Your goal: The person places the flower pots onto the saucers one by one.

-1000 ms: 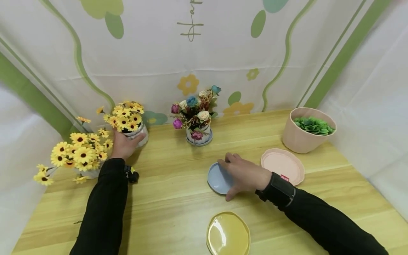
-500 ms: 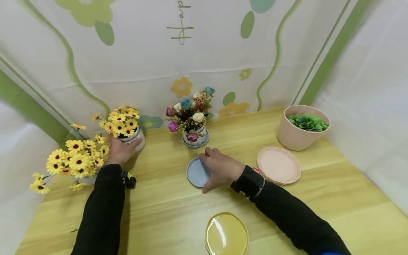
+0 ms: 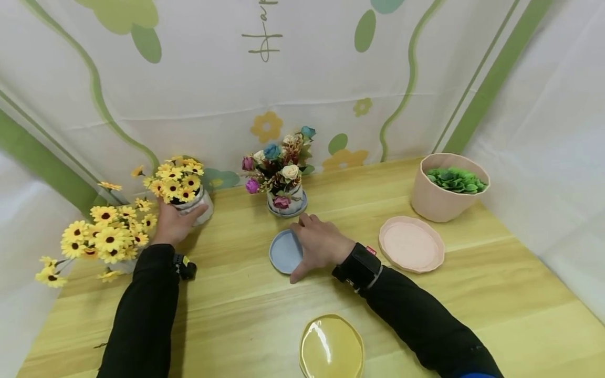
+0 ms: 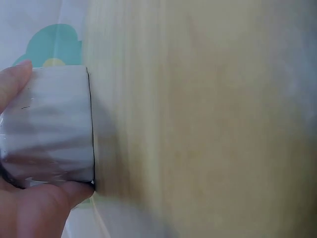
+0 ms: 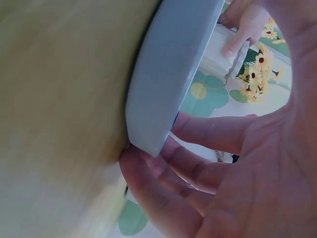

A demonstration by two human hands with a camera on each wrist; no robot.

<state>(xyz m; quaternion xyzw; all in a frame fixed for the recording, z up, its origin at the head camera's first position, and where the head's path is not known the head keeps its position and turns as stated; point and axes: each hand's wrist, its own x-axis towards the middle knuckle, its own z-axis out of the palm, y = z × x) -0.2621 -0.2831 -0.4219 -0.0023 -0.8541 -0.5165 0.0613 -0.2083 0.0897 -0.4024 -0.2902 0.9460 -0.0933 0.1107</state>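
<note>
Evidently both hands are busy: the left hand (image 3: 174,223) has its grip wrapped round a white pot (image 3: 204,206) of yellow daisies (image 3: 176,181), thumb on one side, fingers on the other. The left wrist view shows the pot's base right at the bench (image 3: 236,320). The right hand (image 3: 321,244) pinches the blue saucer (image 3: 284,253) by its rim, thumb on the near side, fingers on the far side. That saucer lies level over the bench, just in front of the potted roses (image 3: 279,168), whose pot stands on another blue saucer (image 3: 299,211); whether the pinched one touches the wood, I cannot tell. More daisies (image 3: 110,239) spread just left of the left forearm. Nearer the person is a glossy yellow plate (image 3: 332,347). To the right lies a pink plate (image 3: 411,244), and behind it stands a pink pot (image 3: 432,197) with green leaves (image 3: 457,181) inside
</note>
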